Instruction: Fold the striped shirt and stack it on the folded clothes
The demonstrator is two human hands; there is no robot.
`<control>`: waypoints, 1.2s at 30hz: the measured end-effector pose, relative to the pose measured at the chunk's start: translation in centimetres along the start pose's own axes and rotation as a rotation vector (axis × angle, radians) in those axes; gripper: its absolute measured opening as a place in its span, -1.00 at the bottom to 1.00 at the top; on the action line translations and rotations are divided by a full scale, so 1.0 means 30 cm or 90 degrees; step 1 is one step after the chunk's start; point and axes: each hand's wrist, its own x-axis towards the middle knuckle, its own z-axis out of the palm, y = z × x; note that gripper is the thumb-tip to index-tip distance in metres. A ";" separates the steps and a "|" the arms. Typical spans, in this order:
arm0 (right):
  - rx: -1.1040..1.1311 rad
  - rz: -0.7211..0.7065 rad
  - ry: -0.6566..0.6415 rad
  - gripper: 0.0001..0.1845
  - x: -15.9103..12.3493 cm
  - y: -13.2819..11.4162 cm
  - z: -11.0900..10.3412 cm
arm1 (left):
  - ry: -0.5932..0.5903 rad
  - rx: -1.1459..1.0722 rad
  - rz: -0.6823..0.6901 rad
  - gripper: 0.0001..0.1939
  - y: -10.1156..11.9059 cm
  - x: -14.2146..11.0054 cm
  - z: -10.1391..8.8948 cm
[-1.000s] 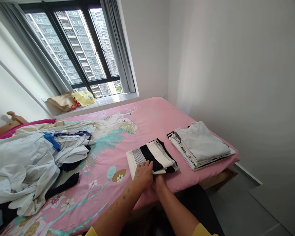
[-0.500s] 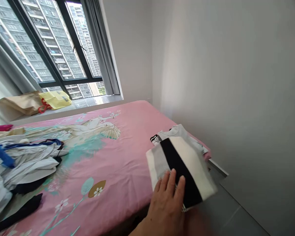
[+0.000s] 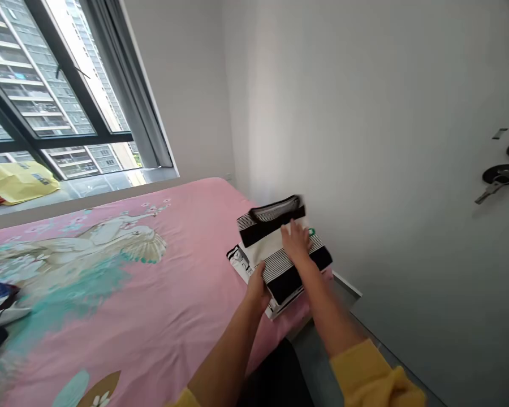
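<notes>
A folded black, white and striped shirt [image 3: 265, 249] lies on top of a folded white shirt [image 3: 238, 264] near the bed's right corner. My left hand [image 3: 258, 288] holds the striped shirt's near left edge, thumb on top and the other fingers hidden beneath. On the upper face of the same shirt rests my right hand [image 3: 296, 242], fairly flat with its fingers apart. The dark neckline of the striped shirt faces away from me. Only a printed edge of the white shirt shows below it.
The bed [image 3: 186, 271] has a pink printed sheet. Loose clothes [image 3: 0, 311] lie at its left. A door [image 3: 407, 169] with keys in its lock [image 3: 498, 178] stands close on the right. A yellow bag [image 3: 21, 181] rests on the windowsill.
The striped shirt has moved onto the white shirt on the bed, its neckline now showing. Both my hands have come forward over it, and the view has swung right.
</notes>
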 end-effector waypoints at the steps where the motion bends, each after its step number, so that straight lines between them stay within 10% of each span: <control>1: -0.033 0.001 0.024 -0.52 -0.004 0.028 -0.012 | 0.027 0.001 -0.033 -0.69 -0.006 0.042 -0.034; 6: -0.105 -0.051 0.118 -0.57 -0.050 0.189 -0.150 | 0.048 0.018 -0.082 -0.78 -0.010 0.104 -0.143; 13: -0.093 0.242 0.097 -0.39 -0.033 0.334 -0.351 | 0.060 0.051 -0.068 -0.81 0.077 0.158 -0.121; 25: 0.111 0.243 0.073 -0.56 -0.035 0.250 -0.375 | 0.112 0.199 0.084 -0.70 0.082 0.134 -0.093; 36: 0.157 0.297 -0.013 -0.61 -0.066 0.274 -0.388 | 0.093 0.189 -0.035 -0.68 0.060 0.117 -0.155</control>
